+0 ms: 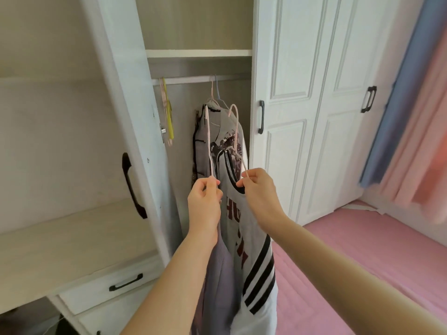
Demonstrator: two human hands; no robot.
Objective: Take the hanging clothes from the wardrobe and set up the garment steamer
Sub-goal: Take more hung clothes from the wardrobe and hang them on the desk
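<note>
In front of the open wardrobe I hold two pink hangers off the rail. My left hand grips the lower end of one pink hanger, from which a purple garment hangs. My right hand pinches the other pink hanger, carrying a white sleeveless jersey with black stripes and dark red letters. Behind them, more clothes still hang on the rail. No garment steamer is in view.
The open wardrobe door with a black handle stands at left, drawers below it. Empty pink and yellow hangers hang at the rail's left end. Closed white doors are at right, with curtains and a pink bed surface.
</note>
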